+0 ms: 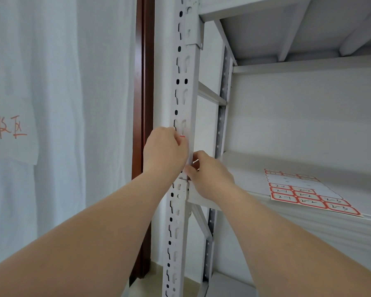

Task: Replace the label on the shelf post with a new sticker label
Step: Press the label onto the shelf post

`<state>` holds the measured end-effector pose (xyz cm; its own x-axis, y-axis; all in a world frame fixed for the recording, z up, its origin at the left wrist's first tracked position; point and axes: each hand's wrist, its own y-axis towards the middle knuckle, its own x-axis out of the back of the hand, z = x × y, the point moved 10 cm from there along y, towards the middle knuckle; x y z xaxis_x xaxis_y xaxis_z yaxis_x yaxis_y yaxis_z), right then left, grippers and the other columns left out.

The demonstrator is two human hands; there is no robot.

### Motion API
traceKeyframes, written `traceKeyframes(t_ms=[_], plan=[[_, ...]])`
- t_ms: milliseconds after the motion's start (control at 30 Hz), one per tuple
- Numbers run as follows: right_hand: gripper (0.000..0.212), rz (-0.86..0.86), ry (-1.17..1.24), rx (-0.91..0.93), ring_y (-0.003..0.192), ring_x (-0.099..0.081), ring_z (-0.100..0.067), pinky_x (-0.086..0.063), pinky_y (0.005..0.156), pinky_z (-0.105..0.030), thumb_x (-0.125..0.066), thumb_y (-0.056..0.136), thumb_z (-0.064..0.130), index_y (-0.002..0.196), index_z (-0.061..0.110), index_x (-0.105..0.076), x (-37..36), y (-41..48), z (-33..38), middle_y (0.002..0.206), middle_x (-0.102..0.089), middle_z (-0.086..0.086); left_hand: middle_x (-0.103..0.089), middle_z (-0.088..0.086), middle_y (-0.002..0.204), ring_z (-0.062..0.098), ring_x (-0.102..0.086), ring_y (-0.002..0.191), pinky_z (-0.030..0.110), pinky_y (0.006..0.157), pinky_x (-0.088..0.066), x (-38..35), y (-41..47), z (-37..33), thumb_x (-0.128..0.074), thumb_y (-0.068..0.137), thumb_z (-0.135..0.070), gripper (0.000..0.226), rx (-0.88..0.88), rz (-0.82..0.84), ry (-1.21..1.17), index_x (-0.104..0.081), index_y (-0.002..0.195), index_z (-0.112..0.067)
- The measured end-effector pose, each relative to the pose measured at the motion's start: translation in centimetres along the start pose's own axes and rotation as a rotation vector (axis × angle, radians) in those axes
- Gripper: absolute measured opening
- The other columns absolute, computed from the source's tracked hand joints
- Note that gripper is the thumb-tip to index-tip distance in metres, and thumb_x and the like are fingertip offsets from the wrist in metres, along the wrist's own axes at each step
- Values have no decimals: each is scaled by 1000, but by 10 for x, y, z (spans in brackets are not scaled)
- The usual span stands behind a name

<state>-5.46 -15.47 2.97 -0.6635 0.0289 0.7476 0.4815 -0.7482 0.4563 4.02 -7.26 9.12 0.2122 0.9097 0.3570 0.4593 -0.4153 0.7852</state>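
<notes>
A white perforated shelf post (pixel 183 86) runs up the middle of the view. My left hand (pixel 164 150) lies against its front, fingers curled onto a red-edged label (pixel 182 136) of which only a sliver shows. My right hand (pixel 210 174) is just below and to the right, its thumb and fingertips pinching at the post's edge where a bit of the label's red border shows. Most of the label is hidden by both hands. A sheet of red-bordered sticker labels (pixel 304 192) lies on the shelf to the right.
The white metal shelf board (pixel 266 168) and the one above (pixel 287 28) stand to the right. A dark wooden door frame (pixel 142 103) is left of the post. White cloth with red writing (pixel 9 127) hangs at the far left.
</notes>
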Motion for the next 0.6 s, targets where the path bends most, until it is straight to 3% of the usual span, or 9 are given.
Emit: traceKeyframes(t_ms=[133, 367, 500, 600], plan=[[27, 2, 0, 5, 99, -58, -21, -45, 77, -34, -41, 93, 40, 113, 23, -49, 0, 0, 1, 105, -65, 10, -51, 5, 75, 19, -46, 72, 26, 63, -31, -2, 0, 2, -48, 87, -19, 30, -23, -10, 34, -47, 58, -13], [27, 3, 1, 0, 100, -58, -21, -47, 80, -35, -41, 93, 39, 114, 23, -49, 0, 0, 1, 107, -64, 9, -47, 8, 72, 24, -44, 72, 30, 56, -28, 3, -2, -1, -44, 85, -7, 23, -44, -36, 55, -51, 64, 1], [28, 2, 12, -6, 100, -58, -21, -46, 80, -35, -42, 93, 40, 114, 24, -50, 0, 0, 0, 108, -64, 9, -54, 14, 79, 29, -52, 76, 35, 61, -41, 4, -2, 3, -46, 85, -5, 21, -60, -46, 38, -54, 71, 7], [27, 1, 17, -11, 101, -58, -20, -44, 78, -34, -42, 93, 39, 115, 24, -50, 1, -1, 0, 108, -64, 9, -51, 8, 75, 23, -48, 71, 25, 51, -31, 3, 0, 9, -46, 83, -4, 19, -45, -27, 12, -52, 65, 0]])
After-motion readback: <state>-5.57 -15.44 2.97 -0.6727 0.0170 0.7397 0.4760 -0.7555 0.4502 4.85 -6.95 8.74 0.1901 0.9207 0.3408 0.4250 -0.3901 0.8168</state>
